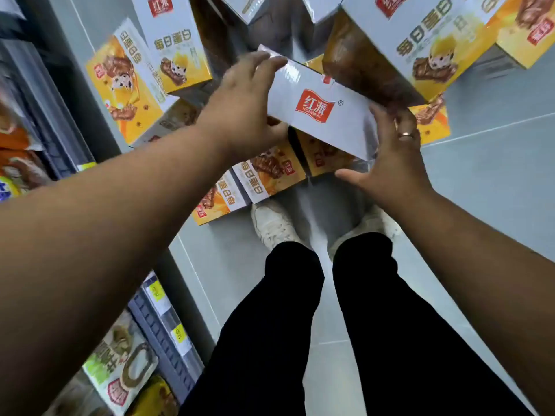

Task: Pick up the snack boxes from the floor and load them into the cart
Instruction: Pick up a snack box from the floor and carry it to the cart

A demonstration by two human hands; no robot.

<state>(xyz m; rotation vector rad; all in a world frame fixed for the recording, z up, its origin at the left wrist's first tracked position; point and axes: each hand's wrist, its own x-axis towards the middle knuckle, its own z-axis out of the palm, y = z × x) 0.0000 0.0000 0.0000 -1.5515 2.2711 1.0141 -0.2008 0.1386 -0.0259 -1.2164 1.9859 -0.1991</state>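
Above the tiled floor [495, 163], we clamp a white snack box [318, 115] between left hand [240, 115] and right hand [393, 157], palms on its ends. Glossy cardboard looks light, stiff, slippery. More boxes [264, 175] crowd our shoes; shelving [168, 334] hems the left.

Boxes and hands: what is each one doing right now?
White snack box: lifted, tilted, held at both ends.
Left hand: gripping the box's left end.
Right hand: pressed against the box's right end.
Snack boxes on the floor: lying flat by the shoes.
Cart: not visible.
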